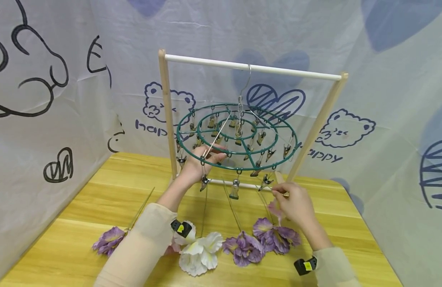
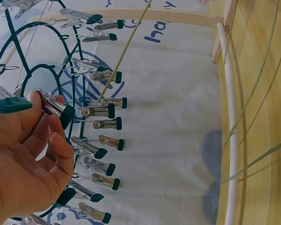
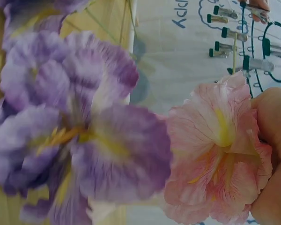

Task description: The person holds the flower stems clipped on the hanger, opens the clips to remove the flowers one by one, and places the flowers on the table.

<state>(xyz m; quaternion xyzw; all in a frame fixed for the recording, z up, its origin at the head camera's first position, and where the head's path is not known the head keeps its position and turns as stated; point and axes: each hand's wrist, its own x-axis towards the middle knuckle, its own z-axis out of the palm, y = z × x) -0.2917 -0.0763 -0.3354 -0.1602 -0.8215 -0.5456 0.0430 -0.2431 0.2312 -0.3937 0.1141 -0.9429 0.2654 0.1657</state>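
Observation:
A round green drying hanger with several metal clips hangs by its hook from a white rod. My left hand reaches under its left side and pinches a green-tipped metal clip between thumb and fingers. Low at the right of the hanger, my right hand pinches the thin stem of a pink artificial flower. Its bloom hangs below that hand, partly hidden in the head view. The stem points toward the row of clips in the left wrist view; whether its tip touches one I cannot tell.
A wooden stand with white rods holds the hanger. On the wooden table lie purple flowers, a white flower and another purple flower at left, stems pointing away. A printed curtain surrounds the table.

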